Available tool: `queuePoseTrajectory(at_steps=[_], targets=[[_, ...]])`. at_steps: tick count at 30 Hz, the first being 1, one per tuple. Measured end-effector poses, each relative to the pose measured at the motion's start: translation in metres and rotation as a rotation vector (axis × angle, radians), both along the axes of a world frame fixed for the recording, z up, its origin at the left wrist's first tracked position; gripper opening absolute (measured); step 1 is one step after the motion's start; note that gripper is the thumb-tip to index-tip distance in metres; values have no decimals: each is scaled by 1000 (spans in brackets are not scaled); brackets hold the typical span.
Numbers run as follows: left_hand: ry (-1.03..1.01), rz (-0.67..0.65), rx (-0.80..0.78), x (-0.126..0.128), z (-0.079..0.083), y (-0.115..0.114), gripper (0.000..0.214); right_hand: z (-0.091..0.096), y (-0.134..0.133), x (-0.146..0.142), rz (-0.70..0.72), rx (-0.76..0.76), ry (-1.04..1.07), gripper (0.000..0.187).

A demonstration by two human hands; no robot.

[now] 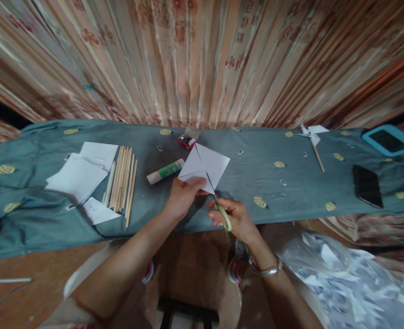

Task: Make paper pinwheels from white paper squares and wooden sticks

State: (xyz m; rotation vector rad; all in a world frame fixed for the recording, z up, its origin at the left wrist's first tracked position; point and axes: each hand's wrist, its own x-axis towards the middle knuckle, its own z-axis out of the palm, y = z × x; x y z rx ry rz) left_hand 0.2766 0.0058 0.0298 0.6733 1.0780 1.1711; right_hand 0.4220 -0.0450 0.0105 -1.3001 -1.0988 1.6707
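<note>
My left hand (pixel 183 195) pinches the near corner of a white square of paper (pixel 204 165) and holds it over the blue-grey cloth (pixel 257 192). Scissors (pixel 219 208) with green handles are gripped in my right hand (pixel 234 219). Their thin blades point up into the paper's lower corner, along a diagonal crease. A silver bracelet sits on my right wrist. Both hands are closed.
A glue stick (pixel 165 172) lies left of the paper. Farther left are several wooden sticks (pixel 123 183) and white sheets (pixel 80 176). A small red box (pixel 187 140), a finished paper pinwheel (pixel 312 137), a black phone (pixel 367 185) and a blue-framed tablet (pixel 390 140) also lie there. Paper scraps fill a bag (pixel 342 269) at lower right.
</note>
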Motion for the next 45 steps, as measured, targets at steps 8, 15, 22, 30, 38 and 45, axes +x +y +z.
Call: queuePoseTrajectory(at_steps=[8,15,22,30,38,45], targets=[[-17,-1,0,0,1,0,23,2,0,0,-5,-5,-5,38],[-26,6,-5,1,1,0,21,0,0,0,-6,-16,10,37],[-24,6,-16,1,1,0,21,1,0,1,12,9,-30,37],[-21,0,-6,2,0,-1,21,0,-1,1,-19,5,-20,38],[-62,16,0,-2,3,2,26,4,-5,9,44,-23,-64,41],[-66,74,14,-12,7,8,32,-2,-20,37,95,169,-467,35]])
